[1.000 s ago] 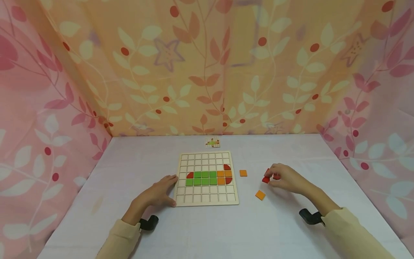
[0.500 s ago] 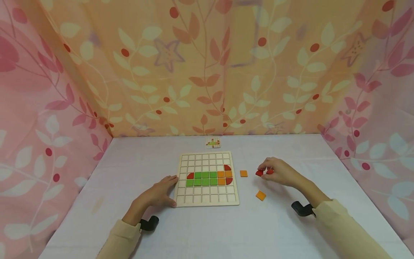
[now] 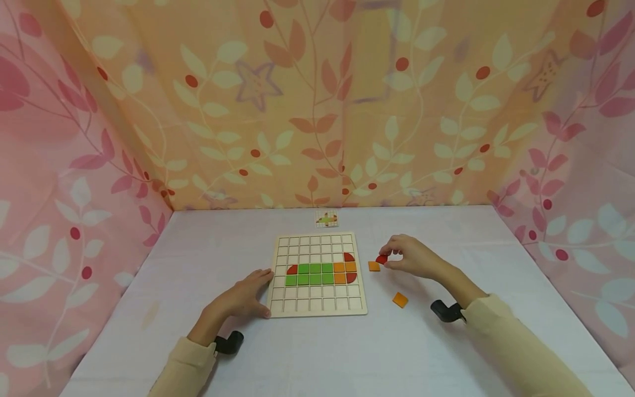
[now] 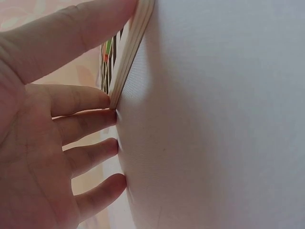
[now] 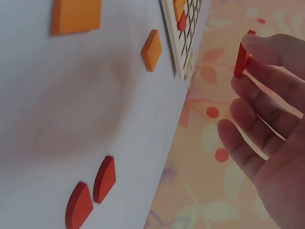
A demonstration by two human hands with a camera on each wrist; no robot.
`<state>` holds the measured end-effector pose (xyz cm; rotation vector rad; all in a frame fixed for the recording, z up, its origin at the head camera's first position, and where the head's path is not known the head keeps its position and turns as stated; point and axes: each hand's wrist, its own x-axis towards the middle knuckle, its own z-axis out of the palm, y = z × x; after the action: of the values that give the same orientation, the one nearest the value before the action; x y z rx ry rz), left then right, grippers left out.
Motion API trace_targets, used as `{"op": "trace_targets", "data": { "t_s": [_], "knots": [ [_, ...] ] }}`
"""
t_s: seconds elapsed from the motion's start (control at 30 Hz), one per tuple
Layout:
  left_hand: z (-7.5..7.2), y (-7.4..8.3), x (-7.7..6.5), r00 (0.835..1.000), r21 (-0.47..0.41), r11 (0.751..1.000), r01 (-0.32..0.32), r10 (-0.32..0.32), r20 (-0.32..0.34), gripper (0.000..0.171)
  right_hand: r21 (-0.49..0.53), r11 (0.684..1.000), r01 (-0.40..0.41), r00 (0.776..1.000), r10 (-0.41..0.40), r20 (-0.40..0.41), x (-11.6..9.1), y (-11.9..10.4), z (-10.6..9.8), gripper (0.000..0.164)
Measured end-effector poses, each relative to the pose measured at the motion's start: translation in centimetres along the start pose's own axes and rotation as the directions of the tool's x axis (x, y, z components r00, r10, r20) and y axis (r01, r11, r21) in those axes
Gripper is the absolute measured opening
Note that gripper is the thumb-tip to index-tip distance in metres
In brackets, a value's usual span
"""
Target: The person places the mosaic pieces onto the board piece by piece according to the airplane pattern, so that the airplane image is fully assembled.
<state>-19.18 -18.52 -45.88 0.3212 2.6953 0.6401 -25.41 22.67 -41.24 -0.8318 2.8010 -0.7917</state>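
Observation:
In the head view, the wooden grid board (image 3: 317, 306) lies on the table with green, orange and red pieces set in its squares. My left hand (image 3: 248, 295) touches the board's left edge, thumb at the near corner and fingers spread; the left wrist view shows the fingertips (image 4: 112, 114) right at the board's side. Between the thumb and fingers of my right hand (image 3: 414, 258) is a pinched red quarter-round tile (image 5: 243, 55), held above the table to the right of the board. Just beneath it lies an orange square tile (image 3: 374, 266).
Another orange square tile (image 3: 400, 300) lies nearer me. Two red quarter-round tiles (image 5: 80, 207) rest on the table in the right wrist view, hidden behind my right hand in the head view. A small pattern card (image 3: 326, 219) lies beyond the board. Patterned cloth walls surround the table.
My right hand has moved left and slightly away from me with the red quarter-round tile, ending close to the orange tile beside the board. My left hand stays at the board's edge.

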Motion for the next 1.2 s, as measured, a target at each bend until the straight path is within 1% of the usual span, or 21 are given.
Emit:
{"op": "trace_targets", "data": {
  "t_s": [0.1, 0.23, 0.4, 0.57, 0.73, 0.93, 1.07, 1.17, 1.2],
  "knots": [
    [0.0, 0.0, 0.2, 1.0, -0.011, 1.0, 0.001, -0.001, 0.004, 0.096, 0.013, 1.0, 0.002, 1.0, -0.002, -0.001, 0.6, -0.5, 0.3, 0.019],
    [0.0, -0.1, 0.2, 1.0, -0.016, 1.0, -0.006, 0.006, 0.006, 0.096, 0.027, 0.999, 0.032, 0.999, -0.032, -0.004, 1.7, -1.3, 0.8, 0.02],
    [0.0, -0.1, 0.2, 1.0, -0.016, 1.0, -0.021, 0.021, 0.007, 0.095, -0.013, 0.997, 0.075, 0.997, -0.075, -0.006, 3.5, -2.3, 1.5, 0.02],
    [0.0, -0.2, 0.2, 1.0, -0.026, 1.0, -0.014, 0.014, 0.014, 0.095, -0.048, 0.991, 0.128, 0.991, -0.127, 0.027, 5.1, -3.6, 2.5, 0.02],
    [-0.2, -0.5, 0.1, 1.0, -0.02, 1.0, -0.02, 0.021, 0.013, 0.094, -0.067, 0.986, 0.154, 0.987, -0.15, 0.055, 6.7, -5.2, 3.9, 0.018],
    [-0.1, -0.5, 0.2, 1.0, -0.042, 0.999, -0.01, 0.011, 0.014, 0.094, -0.073, 0.984, 0.165, 0.984, -0.159, 0.083, 8.3, -7.2, 5.8, 0.018],
    [-0.1, -0.4, 0.2, 1.0, -0.032, 0.999, -0.018, 0.018, 0.014, 0.095, -0.081, 0.975, 0.207, 0.976, -0.199, 0.091, 9.0, -8.2, 6.9, 0.018],
    [-0.1, -0.4, 0.2, 1.0, -0.025, 0.999, -0.023, 0.024, 0.01, 0.095, -0.108, 0.963, 0.247, 0.966, -0.237, 0.099, 9.6, -9.0, 7.7, 0.019],
    [-0.1, -0.4, 0.2, 1.0, -0.021, 0.999, -0.027, 0.027, 0.011, 0.095, -0.119, 0.961, 0.25, 0.965, -0.238, 0.106, 9.8, -9.3, 7.9, 0.019]
  ]
}}
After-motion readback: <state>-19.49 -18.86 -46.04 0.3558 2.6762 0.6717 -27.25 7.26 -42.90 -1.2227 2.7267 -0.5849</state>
